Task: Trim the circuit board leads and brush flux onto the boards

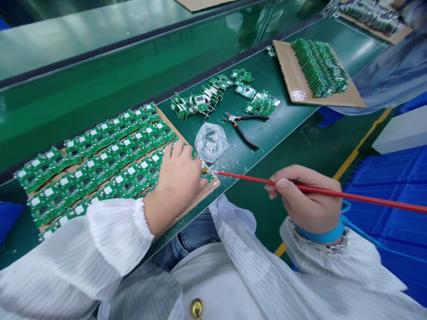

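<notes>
My left hand [178, 178] lies over the near corner of a brown cardboard sheet [207, 189], its fingers curled on a green circuit board [203, 171]. Rows of similar boards [100, 164] with white square parts cover the sheet. My right hand [303, 200] grips a thin red-handled brush [267, 180]. The brush's tip reaches the board at my left fingertips. My left palm hides the boards beneath it.
Black-handled side cutters [242, 129] and a crumpled clear plastic bag [211, 142] lie on the green bench mat [267, 142], with a loose heap of boards [213, 93] behind. Stacked boards on cardboard [318, 66] stand farther along. Blue crates [390, 200] fill the right.
</notes>
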Action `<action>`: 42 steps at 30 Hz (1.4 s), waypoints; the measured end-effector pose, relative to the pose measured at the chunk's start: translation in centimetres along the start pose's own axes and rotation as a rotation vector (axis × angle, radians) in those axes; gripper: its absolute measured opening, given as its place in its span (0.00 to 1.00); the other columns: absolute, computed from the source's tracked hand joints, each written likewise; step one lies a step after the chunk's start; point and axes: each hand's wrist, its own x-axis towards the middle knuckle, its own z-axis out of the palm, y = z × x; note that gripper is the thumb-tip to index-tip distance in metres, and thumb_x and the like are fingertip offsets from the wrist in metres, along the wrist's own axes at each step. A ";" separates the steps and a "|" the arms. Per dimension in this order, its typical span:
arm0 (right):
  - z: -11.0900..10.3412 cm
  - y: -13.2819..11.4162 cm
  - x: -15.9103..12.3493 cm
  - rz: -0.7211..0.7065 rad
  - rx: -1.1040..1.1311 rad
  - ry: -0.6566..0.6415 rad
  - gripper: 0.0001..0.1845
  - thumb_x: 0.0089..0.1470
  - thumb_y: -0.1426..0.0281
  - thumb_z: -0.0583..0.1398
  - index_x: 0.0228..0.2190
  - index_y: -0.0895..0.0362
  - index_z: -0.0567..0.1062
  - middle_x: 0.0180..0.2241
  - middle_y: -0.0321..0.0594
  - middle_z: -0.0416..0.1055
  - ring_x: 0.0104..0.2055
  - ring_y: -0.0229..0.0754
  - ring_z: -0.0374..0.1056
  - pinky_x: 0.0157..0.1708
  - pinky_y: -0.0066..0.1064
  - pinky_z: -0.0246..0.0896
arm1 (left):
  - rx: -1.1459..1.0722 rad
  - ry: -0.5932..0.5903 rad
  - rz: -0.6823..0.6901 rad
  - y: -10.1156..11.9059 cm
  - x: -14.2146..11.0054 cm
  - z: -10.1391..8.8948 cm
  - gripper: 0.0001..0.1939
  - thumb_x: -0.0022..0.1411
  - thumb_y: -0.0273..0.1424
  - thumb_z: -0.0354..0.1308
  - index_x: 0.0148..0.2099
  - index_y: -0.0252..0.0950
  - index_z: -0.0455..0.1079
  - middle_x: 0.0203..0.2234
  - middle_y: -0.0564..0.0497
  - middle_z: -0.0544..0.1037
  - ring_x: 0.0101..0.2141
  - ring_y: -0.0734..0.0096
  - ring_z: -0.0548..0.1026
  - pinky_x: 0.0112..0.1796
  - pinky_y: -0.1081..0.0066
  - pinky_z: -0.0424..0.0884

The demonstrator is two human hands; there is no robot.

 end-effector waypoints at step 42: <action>2.0 -1.5 0.5 -0.160 -0.157 -0.177 0.08 0.52 0.73 0.58 0.23 0.55 0.72 0.19 0.33 0.70 0.18 0.33 0.65 0.17 0.24 0.60 | 0.053 -0.086 -0.082 -0.7 -3.2 -0.1 0.23 0.50 0.46 0.61 0.40 0.32 0.77 0.46 0.35 0.72 0.54 0.41 0.61 0.51 0.47 0.57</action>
